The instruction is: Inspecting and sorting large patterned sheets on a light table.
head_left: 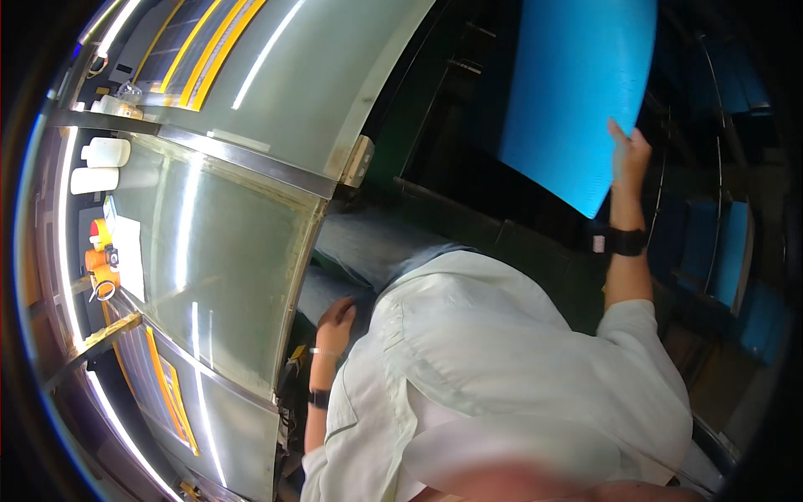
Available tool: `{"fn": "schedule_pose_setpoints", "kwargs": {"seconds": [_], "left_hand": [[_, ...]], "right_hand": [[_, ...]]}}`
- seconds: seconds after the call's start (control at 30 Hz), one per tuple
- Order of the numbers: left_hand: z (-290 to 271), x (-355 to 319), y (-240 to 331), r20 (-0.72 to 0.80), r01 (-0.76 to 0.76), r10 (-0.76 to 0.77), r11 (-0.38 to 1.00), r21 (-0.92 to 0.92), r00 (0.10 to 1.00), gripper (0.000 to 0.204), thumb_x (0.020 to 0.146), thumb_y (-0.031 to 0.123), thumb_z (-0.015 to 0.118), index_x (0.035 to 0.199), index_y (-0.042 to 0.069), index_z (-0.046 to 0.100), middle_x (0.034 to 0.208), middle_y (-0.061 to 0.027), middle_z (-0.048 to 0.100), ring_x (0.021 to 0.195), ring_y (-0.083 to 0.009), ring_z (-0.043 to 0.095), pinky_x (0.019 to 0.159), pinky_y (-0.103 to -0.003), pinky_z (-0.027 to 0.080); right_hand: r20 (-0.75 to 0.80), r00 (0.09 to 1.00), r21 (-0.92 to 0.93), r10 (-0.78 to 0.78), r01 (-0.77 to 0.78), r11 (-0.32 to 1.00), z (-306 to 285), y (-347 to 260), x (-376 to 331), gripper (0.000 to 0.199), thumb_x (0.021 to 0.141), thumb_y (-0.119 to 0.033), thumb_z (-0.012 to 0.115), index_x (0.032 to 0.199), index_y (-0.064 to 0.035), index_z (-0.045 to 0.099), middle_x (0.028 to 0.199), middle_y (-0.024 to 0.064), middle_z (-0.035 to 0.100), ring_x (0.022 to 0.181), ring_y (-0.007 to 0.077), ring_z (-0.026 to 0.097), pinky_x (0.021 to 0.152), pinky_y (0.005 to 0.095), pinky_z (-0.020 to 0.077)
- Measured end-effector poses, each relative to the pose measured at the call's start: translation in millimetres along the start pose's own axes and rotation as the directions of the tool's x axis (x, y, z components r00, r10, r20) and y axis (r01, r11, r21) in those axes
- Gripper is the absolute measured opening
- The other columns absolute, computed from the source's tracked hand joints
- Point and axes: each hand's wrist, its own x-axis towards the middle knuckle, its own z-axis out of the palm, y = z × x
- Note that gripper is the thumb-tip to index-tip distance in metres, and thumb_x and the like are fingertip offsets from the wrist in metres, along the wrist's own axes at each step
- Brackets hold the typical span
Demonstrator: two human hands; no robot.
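Two white bottles (107,152) stand side by side at the left side of the worktop (238,259), with orange rolls (104,263) and a sheet of white paper (129,259) just nearer. Yellow-edged panels (205,58) lie at the far left, and more yellow strips (167,389) show at the near left. A metal bar (242,155) crosses the worktop, and a pale box (358,161) sits at its right edge. The wearer's white shirt (502,326) fills the near middle, blocking what lies beneath, with jeans (376,243) beyond it.

At the far right, well apart from the worktop, a blue sheet (577,92) hangs in the air in the right hand (629,159), whose grip is clenched on its right edge by the near corner. The sheet is smooth, bright and gently curved, its near end coming to a corner and its far end running out of view. The left hand (336,316) hangs beside the jeans, near the worktop's right edge, fingers loosely bent; whether its grip holds anything cannot be told.

The worktop is pale, grey-green and glossy, streaked with reflected light. At right, more blue sheets (732,255) stand among thin metal bars (661,209) in a dim room.
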Motion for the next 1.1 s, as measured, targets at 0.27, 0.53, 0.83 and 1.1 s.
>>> {"fn": "schedule_pose_setpoints", "kwargs": {"seconds": [0.27,0.53,0.83,1.1], "left_hand": [[-5,-37,-78,-0.4,0.162,-0.314,0.915,-0.369,0.861,0.022,0.088,0.019,0.053,0.1,0.001,0.059,0.085,-0.0059,0.063,0.074,-0.012,0.058,0.064,-0.024,0.045],[-15,-35,-74,-0.312,0.359,-0.536,0.803,-0.475,0.785,0.015,0.088,0.018,0.054,0.095,0.006,0.061,0.071,-0.0025,0.059,0.062,-0.0089,0.055,0.058,-0.021,0.046],[-15,-22,-84,-0.261,0.326,-0.515,0.784,-0.528,0.816,0.014,0.087,0.017,0.053,0.088,0.004,0.058,0.063,-0.0017,0.054,0.055,-0.0091,0.05,0.05,-0.021,0.041],[-37,-21,-170,0.078,0.357,-0.454,0.573,-0.738,0.888,0.012,0.085,0.017,0.056,0.084,0.005,0.058,0.06,-0.0018,0.055,0.051,-0.0086,0.047,0.049,-0.022,0.039]], "right_hand": [[0.023,0.998,-0.483,0.065,-0.046,0.875,140,38,-69,0.022,0.078,-0.016,0.06,0.075,0.0055,0.059,0.073,0.0263,0.06,0.074,0.0405,0.061,0.066,0.0414,0.047],[0.008,0.986,-0.445,0.169,-0.148,0.883,214,91,-117,0.025,0.078,-0.012,0.058,0.09,0.0104,0.059,0.082,0.0295,0.06,0.084,0.042,0.059,0.072,0.0421,0.0484],[0.019,0.991,-0.514,0.134,-0.105,0.851,232,104,-117,0.027,0.079,-0.01,0.055,0.097,0.0093,0.059,0.084,0.0283,0.06,0.083,0.0409,0.06,0.073,0.0434,0.0487],[0.01,0.975,-0.474,0.223,-0.192,0.86,247,98,-124,0.029,0.08,-0.012,0.054,0.099,0.0092,0.058,0.082,0.0289,0.06,0.082,0.0417,0.059,0.074,0.0444,0.0479]]}}
